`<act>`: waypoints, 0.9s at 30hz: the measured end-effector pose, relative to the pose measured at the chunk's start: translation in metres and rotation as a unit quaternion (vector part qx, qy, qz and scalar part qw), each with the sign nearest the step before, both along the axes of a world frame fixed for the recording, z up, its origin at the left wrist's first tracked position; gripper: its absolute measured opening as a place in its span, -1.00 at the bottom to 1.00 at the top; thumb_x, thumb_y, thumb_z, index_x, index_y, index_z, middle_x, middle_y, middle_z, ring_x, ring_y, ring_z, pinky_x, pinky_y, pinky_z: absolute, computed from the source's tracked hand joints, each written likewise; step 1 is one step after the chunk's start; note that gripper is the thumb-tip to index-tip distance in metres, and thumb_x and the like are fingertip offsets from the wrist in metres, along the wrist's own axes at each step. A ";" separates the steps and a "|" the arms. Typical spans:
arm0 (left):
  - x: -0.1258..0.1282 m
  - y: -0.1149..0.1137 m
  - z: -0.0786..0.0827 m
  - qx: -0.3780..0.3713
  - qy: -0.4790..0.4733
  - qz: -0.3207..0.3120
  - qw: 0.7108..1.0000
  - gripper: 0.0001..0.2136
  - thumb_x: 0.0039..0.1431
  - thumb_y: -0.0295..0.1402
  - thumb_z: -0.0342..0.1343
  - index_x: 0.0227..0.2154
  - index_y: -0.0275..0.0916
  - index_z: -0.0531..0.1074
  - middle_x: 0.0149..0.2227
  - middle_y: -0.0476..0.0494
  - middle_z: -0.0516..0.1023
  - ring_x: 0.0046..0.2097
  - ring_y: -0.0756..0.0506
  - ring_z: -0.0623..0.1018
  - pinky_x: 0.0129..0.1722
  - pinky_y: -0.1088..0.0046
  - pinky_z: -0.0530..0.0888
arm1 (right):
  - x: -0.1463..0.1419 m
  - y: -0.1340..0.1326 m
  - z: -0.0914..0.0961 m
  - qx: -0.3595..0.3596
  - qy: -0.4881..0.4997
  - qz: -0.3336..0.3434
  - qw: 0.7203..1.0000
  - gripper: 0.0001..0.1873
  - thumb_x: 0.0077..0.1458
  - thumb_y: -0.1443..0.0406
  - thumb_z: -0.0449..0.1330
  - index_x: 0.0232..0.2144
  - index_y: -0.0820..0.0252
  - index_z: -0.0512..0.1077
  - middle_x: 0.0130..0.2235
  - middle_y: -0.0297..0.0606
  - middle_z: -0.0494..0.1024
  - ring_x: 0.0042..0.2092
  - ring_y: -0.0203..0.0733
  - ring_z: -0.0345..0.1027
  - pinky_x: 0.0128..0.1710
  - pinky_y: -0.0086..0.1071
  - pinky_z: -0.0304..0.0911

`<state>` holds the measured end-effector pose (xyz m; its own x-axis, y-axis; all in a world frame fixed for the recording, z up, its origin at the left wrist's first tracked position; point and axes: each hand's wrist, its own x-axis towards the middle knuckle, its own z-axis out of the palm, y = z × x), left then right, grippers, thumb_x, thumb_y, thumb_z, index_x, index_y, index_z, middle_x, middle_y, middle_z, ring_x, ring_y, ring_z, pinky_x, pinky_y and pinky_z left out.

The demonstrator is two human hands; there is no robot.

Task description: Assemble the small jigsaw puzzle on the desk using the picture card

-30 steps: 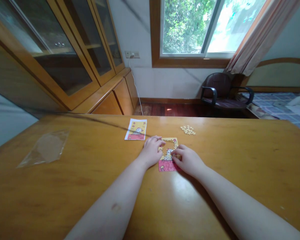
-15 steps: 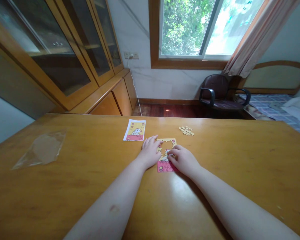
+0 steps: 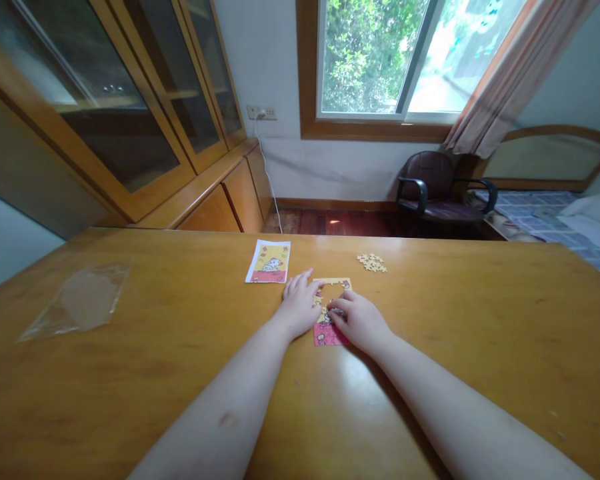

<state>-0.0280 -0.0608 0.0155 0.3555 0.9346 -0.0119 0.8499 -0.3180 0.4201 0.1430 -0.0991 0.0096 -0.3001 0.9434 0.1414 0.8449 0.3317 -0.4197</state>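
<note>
A partly assembled jigsaw puzzle (image 3: pixel 325 337) lies on the table in front of me, pink along its bottom and yellow around its frame, with a gap in its upper middle. My left hand (image 3: pixel 300 308) rests flat along its left edge, fingers spread. Over the puzzle's middle, my right hand (image 3: pixel 359 321) has thumb and fingers pinched together on a small jigsaw piece, mostly hidden by the fingertips. The hand also covers the puzzle's right side. Beyond the left hand lies a reference picture card (image 3: pixel 269 262) showing a white duck-like figure on yellow and pink.
A pile of loose jigsaw pieces (image 3: pixel 372 263) sits beyond my right hand. To the far left is a clear plastic bag (image 3: pixel 83 300). The wooden table (image 3: pixel 180 373) ends at a far edge, with a chair (image 3: pixel 430 183) behind it.
My right hand has shifted slightly left over the puzzle's middle, its fingers still pinched. The left hand stays in place on the puzzle's left edge.
</note>
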 end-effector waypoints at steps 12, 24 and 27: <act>-0.001 0.000 0.000 0.014 -0.028 0.000 1.000 -0.53 0.00 -0.48 0.00 0.04 -0.17 0.36 0.28 -0.21 0.13 0.28 -0.24 0.13 0.28 0.07 0.06 | 0.004 -0.001 0.000 0.038 0.030 0.019 0.999 -0.78 0.16 0.27 0.10 -0.26 0.13 0.55 -0.28 -0.25 0.49 -0.29 -0.24 0.38 -0.23 -0.40 0.26; -0.001 -0.001 -0.003 0.011 -0.001 -0.038 0.999 -0.51 0.07 -0.26 0.08 0.11 -0.18 0.30 0.30 -0.27 0.09 0.32 -0.26 0.09 0.31 0.04 -0.05 | 0.009 -0.002 0.001 0.057 0.033 0.080 0.995 -0.75 0.17 0.30 0.07 -0.34 0.18 0.56 -0.32 -0.21 0.46 -0.31 -0.27 0.36 -0.24 -0.42 0.27; -0.001 -0.001 -0.004 0.010 0.003 -0.038 0.999 -0.50 0.08 -0.23 0.08 0.12 -0.17 0.29 0.30 -0.27 0.10 0.32 -0.25 0.09 0.31 0.04 -0.04 | 0.008 -0.003 0.001 0.060 0.030 0.081 0.994 -0.75 0.18 0.30 0.07 -0.36 0.17 0.56 -0.33 -0.21 0.46 -0.32 -0.27 0.36 -0.26 -0.42 0.27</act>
